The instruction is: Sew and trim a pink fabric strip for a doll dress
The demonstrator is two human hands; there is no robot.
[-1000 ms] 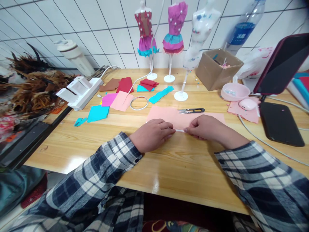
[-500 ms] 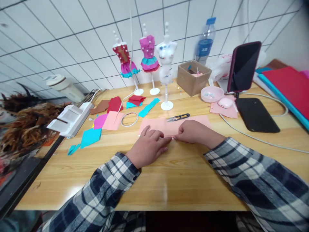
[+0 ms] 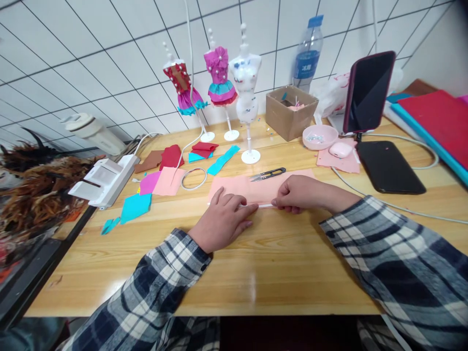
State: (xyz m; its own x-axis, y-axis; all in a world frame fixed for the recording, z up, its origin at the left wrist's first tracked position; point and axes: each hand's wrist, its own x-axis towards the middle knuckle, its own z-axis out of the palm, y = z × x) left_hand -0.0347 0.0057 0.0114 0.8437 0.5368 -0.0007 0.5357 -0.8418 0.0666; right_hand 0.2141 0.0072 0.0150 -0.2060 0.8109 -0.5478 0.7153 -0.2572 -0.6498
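A pink sheet (image 3: 234, 187) that looks like thin cloth or crepe paper lies flat on the wooden table, with a narrow white strip (image 3: 265, 205) along its near edge. My left hand (image 3: 228, 217) rests over the sheet's near left part, fingers spread, index fingertip at the strip. Farther right along that same edge, my right hand (image 3: 300, 194) is closed in a pinch at the strip's right end; the fingertips partly hide what they grip. Thread snips (image 3: 268, 174) with dark handles lie on the sheet's far side, beyond both hands.
Three small dress forms (image 3: 249, 100) stand behind the sheet, two of them dressed. A cardboard box (image 3: 290, 114), a pink dish (image 3: 310, 139), a propped phone (image 3: 369, 92) and a black flat device (image 3: 391, 168) occupy the right. Left lie coloured scraps (image 3: 136, 208) and a cable ring (image 3: 193, 187).
My right hand has slid to the right along the sheet's near edge, and more of the white strip shows between the hands. The left hand stays almost in place.
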